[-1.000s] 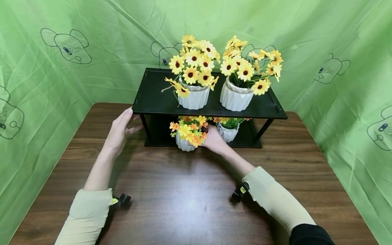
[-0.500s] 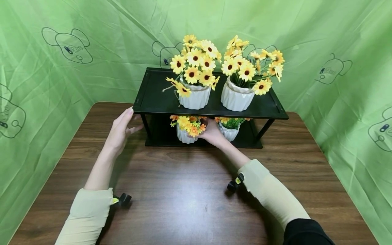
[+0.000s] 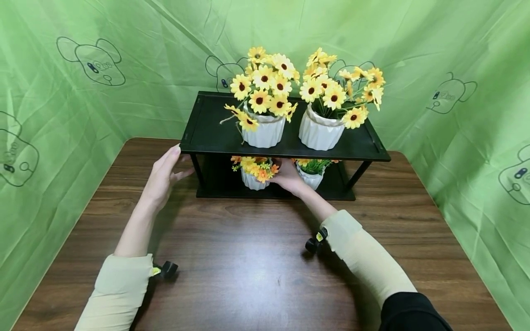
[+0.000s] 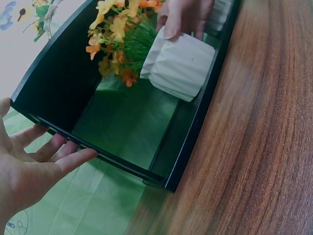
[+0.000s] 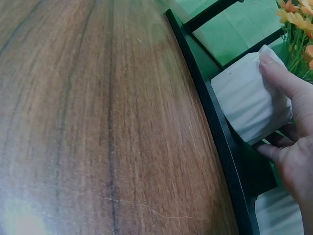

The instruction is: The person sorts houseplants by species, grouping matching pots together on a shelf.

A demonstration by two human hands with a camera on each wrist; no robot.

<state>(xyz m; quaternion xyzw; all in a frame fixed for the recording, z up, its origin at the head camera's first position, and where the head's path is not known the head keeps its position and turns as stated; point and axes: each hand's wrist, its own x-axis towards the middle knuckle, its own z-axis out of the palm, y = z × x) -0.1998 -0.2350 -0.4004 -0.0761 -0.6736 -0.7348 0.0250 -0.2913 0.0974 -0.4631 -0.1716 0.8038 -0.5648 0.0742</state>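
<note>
My right hand (image 3: pixel 288 177) grips a white ribbed flowerpot (image 5: pixel 252 95) of orange and yellow flowers (image 3: pixel 258 169), thumb on its near side. The pot is inside the lower level of a black two-tier shelf (image 3: pixel 215 138), close over the bottom board (image 3: pixel 223 191). In the left wrist view the pot leans somewhat in that hand. My left hand (image 3: pixel 161 177) touches the shelf's left end, its fairly straight fingers (image 4: pixel 73 161) lying along the end post (image 4: pixel 117 164). A second white flowerpot (image 3: pixel 310 178) with green leaves stands right of my right hand on the lower board.
Two white pots, one left (image 3: pixel 263 131) and one right (image 3: pixel 320 128), hold yellow daisy-like flowers on the top board. The shelf stands towards the back of a brown wooden table (image 3: pixel 248 257). A green curtain (image 3: pixel 165 69) hangs behind and at both sides.
My right hand has pushed the gripped flowerpot back, from the shelf's front edge to deeper over the lower board. My left hand has stayed at the shelf's end.
</note>
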